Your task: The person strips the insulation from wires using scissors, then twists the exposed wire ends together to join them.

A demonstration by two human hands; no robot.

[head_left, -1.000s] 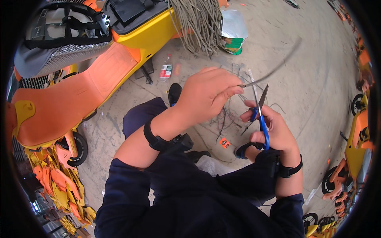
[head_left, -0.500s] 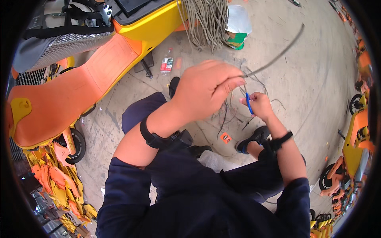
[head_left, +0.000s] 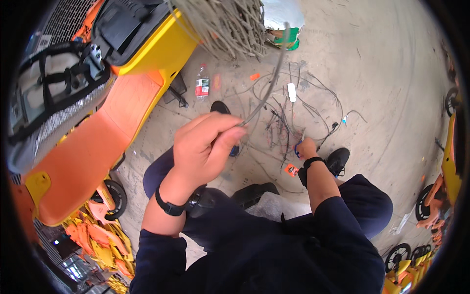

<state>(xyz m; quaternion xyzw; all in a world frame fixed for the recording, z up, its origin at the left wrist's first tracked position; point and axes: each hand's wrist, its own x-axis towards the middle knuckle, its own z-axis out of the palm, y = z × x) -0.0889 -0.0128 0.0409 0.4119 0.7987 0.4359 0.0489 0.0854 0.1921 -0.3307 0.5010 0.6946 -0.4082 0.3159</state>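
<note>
My left hand point(head_left: 208, 142) pinches one end of a grey cable point(head_left: 275, 76), whose free length arcs up and away. My right hand point(head_left: 307, 148), lower and farther right, is closed around blue-handled scissors point(head_left: 297, 149). A blade seems to point away from me, though it is small and partly hidden. Just beyond the scissors, cut cable pieces point(head_left: 279, 120) lie scattered on the floor, along with a longer looped wire point(head_left: 338, 100). A white tag point(head_left: 292, 92) rests among them. An orange card point(head_left: 292, 170) lies beside my right wrist.
A yellow and orange scooter body point(head_left: 93, 142) stands at left, with a thick bundle of grey cables point(head_left: 230, 29) draped over its far end. Near it are a plastic bottle point(head_left: 202, 83) and a green-and-white bag point(head_left: 292, 39). Wheeled vehicles point(head_left: 426, 203) line the right side.
My left hand has drawn back left and down with the cable. My right hand, holding the scissors, has moved slightly down and left, away from the cable. The view has shifted.
</note>
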